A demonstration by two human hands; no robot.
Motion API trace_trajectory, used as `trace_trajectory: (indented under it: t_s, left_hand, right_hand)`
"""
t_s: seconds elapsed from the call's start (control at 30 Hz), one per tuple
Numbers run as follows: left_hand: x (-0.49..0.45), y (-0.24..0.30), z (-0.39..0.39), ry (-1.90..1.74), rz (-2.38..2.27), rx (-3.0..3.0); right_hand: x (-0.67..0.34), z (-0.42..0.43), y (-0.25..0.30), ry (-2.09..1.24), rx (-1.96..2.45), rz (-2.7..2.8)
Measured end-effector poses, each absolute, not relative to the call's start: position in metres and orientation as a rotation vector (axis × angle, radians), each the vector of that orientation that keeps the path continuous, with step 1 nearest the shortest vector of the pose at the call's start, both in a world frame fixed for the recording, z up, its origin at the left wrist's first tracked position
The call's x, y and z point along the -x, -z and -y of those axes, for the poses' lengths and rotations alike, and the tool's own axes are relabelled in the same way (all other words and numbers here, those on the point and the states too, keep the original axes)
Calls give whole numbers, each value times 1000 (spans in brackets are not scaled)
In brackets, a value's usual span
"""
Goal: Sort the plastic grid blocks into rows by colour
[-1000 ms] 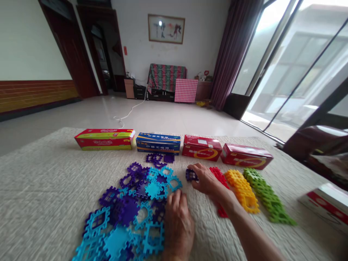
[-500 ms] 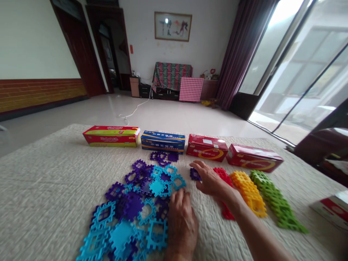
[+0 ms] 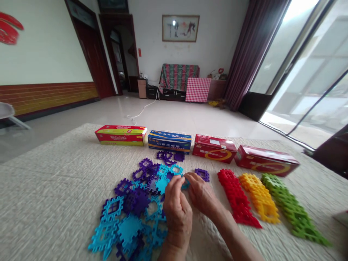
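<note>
- Two bare hands meet over the right edge of a loose pile of toothed plastic pieces [image 3: 141, 201], purple and light blue, spread on a quilted cream cover [image 3: 62, 188]
- The left hand [image 3: 178, 204] has its fingers bent and close together, tips pointing away from the wearer; whether they grip a piece cannot be told
- The right hand [image 3: 199, 190] reaches in from the right, fingers curled, tips just beside the left fingertips; what they hold, if anything, is hidden
- Part of a light-blue piece [image 3: 186, 185] shows between the hands
- A purple window piece [image 3: 201, 170] lies flat just beyond the right hand
- To the right, side by side, run a red row [image 3: 239, 201], a yellow row [image 3: 259, 195] and a green row [image 3: 292, 208] of overlapping pieces
- Behind, left to right, stand a red-and-yellow box [image 3: 121, 136], a blue box [image 3: 170, 142] and two red boxes [image 3: 214, 149]
- Small purple pieces [image 3: 178, 157] lie before the blue box
</note>
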State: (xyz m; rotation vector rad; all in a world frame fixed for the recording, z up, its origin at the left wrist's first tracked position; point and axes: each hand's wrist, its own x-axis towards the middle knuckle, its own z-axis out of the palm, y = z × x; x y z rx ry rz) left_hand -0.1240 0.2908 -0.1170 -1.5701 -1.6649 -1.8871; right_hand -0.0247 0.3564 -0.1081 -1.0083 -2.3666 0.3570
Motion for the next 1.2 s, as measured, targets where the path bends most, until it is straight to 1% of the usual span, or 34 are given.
trace_trajectory:
  t_s: [0.2, 0.33, 0.43, 0.63, 0.83, 1.2]
  left_hand:
    - [133, 116, -292, 1462, 1771, 1761]
    - [132, 113, -288, 1122, 1941, 1929]
    - [130, 110, -284, 973, 2069, 1977]
    - [129, 113, -283, 879, 2174, 1981]
    - [130, 116, -284, 855, 2178, 1999]
    - [130, 115, -283, 934, 2176, 1977]
  right_hand:
    - [26, -358, 112, -270, 1053, 2274]
    - [18, -368, 116, -146, 1165, 2169]
    - [9, -376, 119, -81, 1242, 2148]
    - [1, -379, 118, -62, 1312, 2210]
    - [-3, -384, 116, -92, 1318, 2258]
    - [-10, -394, 123, -85, 1281, 2260]
